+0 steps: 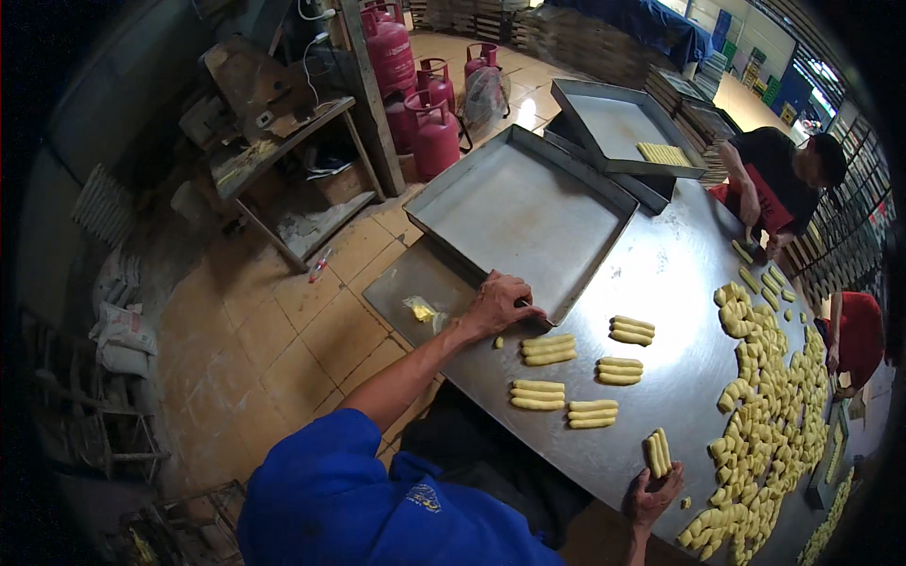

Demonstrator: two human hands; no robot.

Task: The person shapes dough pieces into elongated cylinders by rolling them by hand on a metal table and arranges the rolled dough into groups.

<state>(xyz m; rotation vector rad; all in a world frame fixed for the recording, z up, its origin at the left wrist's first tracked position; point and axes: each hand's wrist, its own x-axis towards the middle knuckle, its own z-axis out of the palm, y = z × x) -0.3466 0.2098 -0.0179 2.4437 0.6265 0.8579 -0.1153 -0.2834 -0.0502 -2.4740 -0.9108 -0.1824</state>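
My left hand [505, 304] is closed around the near rim of a large, shallow metal baking tray [528, 203], its fingers over the edge. My right hand [654, 492] lies low on the table, thumb and fingers around the near end of a small group of yellow dough sticks [658, 453] laid side by side. Between my hands sit several similar groups, among them dough sticks [548, 349] just below the tray corner and dough sticks [593, 413] closer to me. A small dough scrap [686, 503] lies beside my right hand.
The metal table [661, 283] carries a big spread of dough pieces [755, 415] on the right. Another tray [628, 132] with dough sticks stands behind. Two people [779, 179] work across the table. Red gas cylinders [434, 141] and a wooden bench [283, 151] stand far left.
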